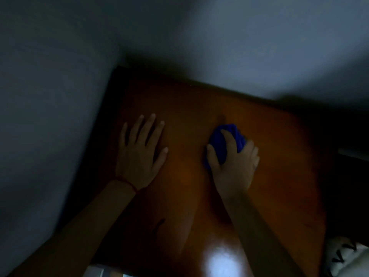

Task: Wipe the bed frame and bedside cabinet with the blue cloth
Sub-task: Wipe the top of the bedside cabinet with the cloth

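Two hazards stand out on the glossy orange-brown wooden bedside cabinet top [199, 108]: dim light may hide missed patches near its dark back edge. The flat left hand [139, 154], fingers spread, could smear the polish. The right hand [233, 162] clamps the bunched blue cloth [225, 136] mid-surface; loose folds may slip out.

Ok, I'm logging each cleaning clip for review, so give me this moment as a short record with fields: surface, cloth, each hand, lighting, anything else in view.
surface: bedside cabinet top, glossy brown wood, set into a wall corner
cloth: blue cloth, bunched, pressed on the top
right hand: grips the cloth, fingers curled over it
left hand: flat on the wood, fingers spread, holds nothing
wrist: red string on the left wrist
lighting: dim; bright glare near the front edge
other: pale patterned fabric at lower right, unclear what
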A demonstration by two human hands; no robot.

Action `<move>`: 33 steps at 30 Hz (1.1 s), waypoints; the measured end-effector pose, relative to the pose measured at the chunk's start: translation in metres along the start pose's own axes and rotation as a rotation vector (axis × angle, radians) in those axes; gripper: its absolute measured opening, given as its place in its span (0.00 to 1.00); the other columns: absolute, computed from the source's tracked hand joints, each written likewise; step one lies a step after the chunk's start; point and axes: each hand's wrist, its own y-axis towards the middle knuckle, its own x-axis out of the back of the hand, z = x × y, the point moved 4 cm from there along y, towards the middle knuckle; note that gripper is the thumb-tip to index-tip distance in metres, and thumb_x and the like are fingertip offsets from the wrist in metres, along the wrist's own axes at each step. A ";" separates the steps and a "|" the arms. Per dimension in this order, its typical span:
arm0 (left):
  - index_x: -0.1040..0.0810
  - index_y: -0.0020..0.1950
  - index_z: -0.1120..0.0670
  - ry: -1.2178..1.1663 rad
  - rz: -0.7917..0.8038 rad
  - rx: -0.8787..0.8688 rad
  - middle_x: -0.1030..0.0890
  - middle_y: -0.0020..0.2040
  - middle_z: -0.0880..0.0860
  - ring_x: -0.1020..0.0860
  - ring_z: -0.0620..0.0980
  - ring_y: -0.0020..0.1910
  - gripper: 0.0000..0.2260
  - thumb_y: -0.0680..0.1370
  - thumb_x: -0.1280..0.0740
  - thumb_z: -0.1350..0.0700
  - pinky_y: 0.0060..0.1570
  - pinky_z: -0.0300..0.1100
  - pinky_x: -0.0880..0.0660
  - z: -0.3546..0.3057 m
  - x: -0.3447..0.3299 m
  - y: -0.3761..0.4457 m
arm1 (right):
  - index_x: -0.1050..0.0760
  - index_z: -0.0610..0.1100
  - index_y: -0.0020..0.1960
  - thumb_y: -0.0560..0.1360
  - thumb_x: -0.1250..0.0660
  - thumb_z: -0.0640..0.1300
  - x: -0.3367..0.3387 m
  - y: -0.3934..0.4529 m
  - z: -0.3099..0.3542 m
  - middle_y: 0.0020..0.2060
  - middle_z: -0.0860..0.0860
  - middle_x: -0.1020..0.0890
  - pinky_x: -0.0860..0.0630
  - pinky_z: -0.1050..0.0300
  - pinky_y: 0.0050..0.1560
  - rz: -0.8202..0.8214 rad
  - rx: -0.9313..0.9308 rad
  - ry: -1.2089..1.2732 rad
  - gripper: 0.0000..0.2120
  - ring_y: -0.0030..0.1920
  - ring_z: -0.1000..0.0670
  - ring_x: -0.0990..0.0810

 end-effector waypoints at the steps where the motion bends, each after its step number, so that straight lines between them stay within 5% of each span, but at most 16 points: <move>1: 0.36 0.71 0.56 -0.001 -0.003 0.002 0.34 0.71 0.60 0.40 0.59 0.70 0.26 0.78 0.48 0.43 0.66 0.60 0.47 0.001 -0.001 0.000 | 0.33 0.49 0.65 0.73 0.44 0.61 0.000 0.010 0.000 0.54 0.38 0.28 0.34 0.46 0.52 0.001 0.003 -0.003 0.25 0.51 0.39 0.31; 7: 0.35 0.70 0.56 -0.028 -0.035 0.005 0.32 0.70 0.60 0.40 0.59 0.69 0.25 0.76 0.44 0.46 0.66 0.61 0.46 0.000 0.000 0.002 | 0.33 0.47 0.66 0.75 0.39 0.57 0.001 0.100 0.013 0.57 0.37 0.29 0.37 0.47 0.56 -0.092 -0.058 0.045 0.24 0.57 0.38 0.32; 12: 0.34 0.69 0.56 -0.021 -0.041 0.008 0.31 0.69 0.61 0.39 0.59 0.69 0.25 0.76 0.43 0.46 0.66 0.60 0.46 -0.001 0.002 0.001 | 0.33 0.47 0.67 0.74 0.38 0.57 -0.005 0.065 0.031 0.57 0.36 0.30 0.37 0.46 0.55 -0.049 -0.090 0.045 0.25 0.55 0.37 0.32; 19: 0.33 0.69 0.56 -0.046 -0.047 0.011 0.31 0.69 0.60 0.38 0.59 0.68 0.24 0.76 0.43 0.46 0.66 0.59 0.47 0.001 0.001 0.003 | 0.30 0.46 0.64 0.74 0.42 0.59 -0.021 0.094 0.073 0.51 0.39 0.25 0.40 0.53 0.47 0.017 0.272 0.039 0.24 0.50 0.41 0.29; 25: 0.34 0.69 0.55 -0.045 -0.042 0.009 0.31 0.69 0.60 0.38 0.59 0.69 0.24 0.75 0.43 0.46 0.66 0.60 0.46 0.001 0.000 0.004 | 0.33 0.48 0.66 0.74 0.39 0.58 -0.011 0.083 0.042 0.57 0.38 0.29 0.38 0.48 0.54 -0.011 -0.020 0.038 0.24 0.55 0.40 0.33; 30: 0.34 0.69 0.56 -0.042 -0.053 0.003 0.31 0.69 0.60 0.38 0.59 0.69 0.24 0.76 0.43 0.47 0.66 0.61 0.45 0.001 -0.001 0.003 | 0.31 0.46 0.65 0.73 0.38 0.58 -0.020 0.100 0.067 0.54 0.38 0.27 0.43 0.54 0.49 -0.076 0.085 0.057 0.24 0.53 0.40 0.31; 33: 0.32 0.68 0.57 -0.038 -0.058 -0.004 0.30 0.68 0.61 0.38 0.59 0.68 0.24 0.75 0.42 0.47 0.65 0.61 0.43 0.000 -0.001 0.003 | 0.31 0.47 0.65 0.74 0.38 0.58 -0.022 0.064 0.061 0.53 0.38 0.27 0.38 0.51 0.49 -0.063 0.089 0.057 0.24 0.51 0.41 0.31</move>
